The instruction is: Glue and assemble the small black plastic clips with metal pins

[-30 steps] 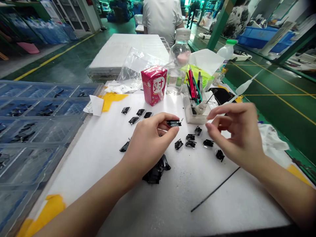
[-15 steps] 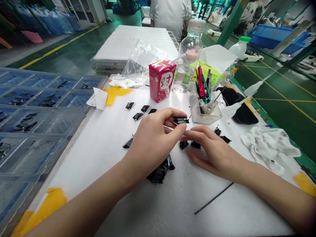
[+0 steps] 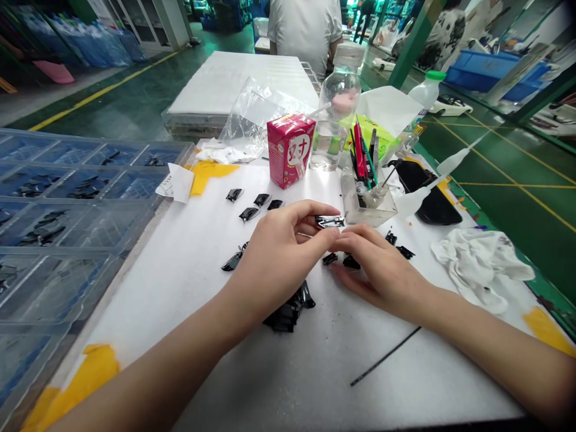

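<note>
Between thumb and fingers, my left hand (image 3: 283, 240) pinches a small glossy black plastic part (image 3: 330, 221) above the white work surface. My right hand (image 3: 378, 264) meets it at the left thumb tip, its thumb and index finger close together; whether something small sits between them is hidden. Under the right fingers lie two more black parts (image 3: 350, 261). A heap of black parts (image 3: 290, 312) rests below my left wrist, and several single ones (image 3: 249, 213) are spread beyond the left hand. A thin black rod (image 3: 384, 356) lies near my right forearm.
A compartment tray (image 3: 90, 258) with black parts runs along the left. At the back stand a red drink carton (image 3: 290, 150), a clear bottle (image 3: 335, 114) and a pen holder (image 3: 369, 207). A white cloth (image 3: 483, 264) and a black phone-like object (image 3: 432, 195) lie right. A person (image 3: 306, 33) sits beyond.
The view has shifted slightly. The black part in my left hand has tilted and now catches bright light. My right hand has drawn slightly closer to my left.
</note>
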`<state>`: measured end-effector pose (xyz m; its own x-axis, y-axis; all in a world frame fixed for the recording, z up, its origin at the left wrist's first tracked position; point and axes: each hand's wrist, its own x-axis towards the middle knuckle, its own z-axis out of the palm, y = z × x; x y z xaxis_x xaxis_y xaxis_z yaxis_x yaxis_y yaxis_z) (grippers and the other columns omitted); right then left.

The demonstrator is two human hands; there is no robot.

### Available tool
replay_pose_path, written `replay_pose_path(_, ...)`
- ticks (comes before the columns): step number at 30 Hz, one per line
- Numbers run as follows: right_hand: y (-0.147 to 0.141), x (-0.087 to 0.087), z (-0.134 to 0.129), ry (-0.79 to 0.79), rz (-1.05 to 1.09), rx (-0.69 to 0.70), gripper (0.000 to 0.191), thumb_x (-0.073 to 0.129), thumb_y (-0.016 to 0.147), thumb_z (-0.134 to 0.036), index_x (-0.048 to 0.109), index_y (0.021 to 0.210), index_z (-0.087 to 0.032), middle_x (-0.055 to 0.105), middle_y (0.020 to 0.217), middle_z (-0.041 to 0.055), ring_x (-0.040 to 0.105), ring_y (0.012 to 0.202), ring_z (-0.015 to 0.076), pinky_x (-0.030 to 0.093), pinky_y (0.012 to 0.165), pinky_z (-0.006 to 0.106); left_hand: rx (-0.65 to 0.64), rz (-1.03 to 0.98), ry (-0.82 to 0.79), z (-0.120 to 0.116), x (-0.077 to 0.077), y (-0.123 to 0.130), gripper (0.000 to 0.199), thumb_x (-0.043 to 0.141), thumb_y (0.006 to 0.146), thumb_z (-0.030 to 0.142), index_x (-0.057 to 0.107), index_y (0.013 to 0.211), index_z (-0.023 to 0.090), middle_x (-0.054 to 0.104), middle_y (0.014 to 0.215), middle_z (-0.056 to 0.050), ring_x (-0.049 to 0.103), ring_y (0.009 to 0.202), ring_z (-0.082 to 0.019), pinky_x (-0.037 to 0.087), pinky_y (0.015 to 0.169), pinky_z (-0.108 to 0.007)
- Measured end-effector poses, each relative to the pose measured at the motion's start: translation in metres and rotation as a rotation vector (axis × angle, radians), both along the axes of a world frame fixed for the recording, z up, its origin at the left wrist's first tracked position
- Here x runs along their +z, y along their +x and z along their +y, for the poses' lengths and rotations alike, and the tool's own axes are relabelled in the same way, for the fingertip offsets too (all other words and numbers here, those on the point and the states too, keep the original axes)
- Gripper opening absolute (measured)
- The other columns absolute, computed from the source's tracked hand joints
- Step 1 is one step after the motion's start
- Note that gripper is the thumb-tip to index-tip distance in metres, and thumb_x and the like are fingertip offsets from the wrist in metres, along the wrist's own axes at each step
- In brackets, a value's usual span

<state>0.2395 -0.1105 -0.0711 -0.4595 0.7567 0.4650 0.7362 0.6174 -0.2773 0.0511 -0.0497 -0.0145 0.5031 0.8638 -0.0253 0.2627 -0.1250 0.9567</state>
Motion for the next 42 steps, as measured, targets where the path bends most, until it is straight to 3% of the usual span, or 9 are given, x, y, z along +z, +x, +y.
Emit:
replay_pose_path(4,-0.001,0.001,0.001,0.129,-0.025,0.005,0.020,0.052,0.096,-0.004,0.056,0.101,-0.023,0.068,0.105,0.0104,0.060,0.092,0.0249,0.055,0.078,0.042,-0.016,-0.017,-0.038,0.001,0.000,0.001,0.021,0.069,0.088,0.023,0.074,0.108,0.018,0.061,0.066,0.005,0.063,0.065,-0.013,0.050,0.060,-0.022)
replay_pose_path(11,0.008,0.024,-0.027,0.247,0.007,-0.022,0.025,0.056,0.095,-0.003,0.062,0.108,-0.024,0.067,0.094,0.0064,0.062,0.081,0.0223,0.053,0.068,0.039,-0.073,-0.051,-0.009,-0.009,0.001,0.002,0.016,0.068,0.089,0.017,0.075,0.103,0.022,0.064,0.066,0.007,0.063,0.063,-0.011,0.053,0.063,-0.020)
replay_pose_path(16,0.026,0.036,-0.045,0.147,-0.047,0.009,0.036,0.057,0.092,-0.001,0.064,0.119,-0.023,0.065,0.099,0.0069,0.065,0.093,0.0251,0.056,0.077,0.041,-0.147,-0.091,0.016,-0.017,0.000,0.005,0.023,0.068,0.088,0.012,0.075,0.108,0.020,0.076,0.081,0.005,0.070,0.069,-0.010,0.059,0.074,-0.018)
replay_pose_path(22,0.037,0.034,-0.050,0.120,-0.067,-0.035,0.037,0.057,0.094,-0.009,0.067,0.124,-0.029,0.065,0.100,0.0075,0.066,0.095,0.0286,0.057,0.076,0.043,-0.164,-0.072,0.127,-0.013,-0.007,0.004,0.026,0.067,0.090,0.013,0.072,0.114,0.023,0.082,0.098,0.006,0.077,0.081,-0.012,0.060,0.082,-0.020)
replay_pose_path(27,0.029,0.037,-0.046,0.124,-0.034,-0.088,0.030,0.056,0.096,-0.011,0.064,0.119,-0.029,0.060,0.101,0.0075,0.062,0.090,0.0259,0.055,0.073,0.041,-0.205,-0.027,0.194,-0.015,-0.007,0.003,0.026,0.063,0.092,0.014,0.072,0.115,0.022,0.083,0.100,0.005,0.079,0.085,-0.016,0.061,0.084,-0.025)
replay_pose_path(34,0.018,0.044,-0.037,0.145,0.021,-0.106,0.028,0.056,0.093,-0.002,0.060,0.110,-0.024,0.059,0.098,0.0046,0.059,0.088,0.0191,0.053,0.075,0.034,-0.249,-0.030,0.275,-0.016,-0.009,0.001,0.025,0.063,0.092,0.011,0.070,0.114,0.021,0.082,0.100,0.006,0.078,0.085,-0.012,0.059,0.076,-0.020)
replay_pose_path(40,0.020,0.046,-0.037,0.196,0.050,-0.107,0.030,0.060,0.089,-0.001,0.067,0.106,-0.024,0.062,0.096,0.0057,0.063,0.084,0.0205,0.055,0.070,0.035,-0.307,0.021,0.468,-0.016,-0.011,0.000,0.025,0.059,0.095,0.009,0.067,0.116,0.018,0.082,0.103,0.003,0.078,0.089,-0.011,0.058,0.079,-0.016)
replay_pose_path(42,0.022,0.045,-0.037,0.136,0.101,-0.120,0.032,0.061,0.088,-0.001,0.068,0.106,-0.027,0.064,0.097,0.0053,0.065,0.084,0.0210,0.056,0.070,0.035,-0.318,0.061,0.556,-0.015,-0.012,0.000,0.025,0.057,0.095,0.008,0.066,0.118,0.016,0.082,0.103,0.000,0.079,0.089,-0.013,0.059,0.080,-0.019)
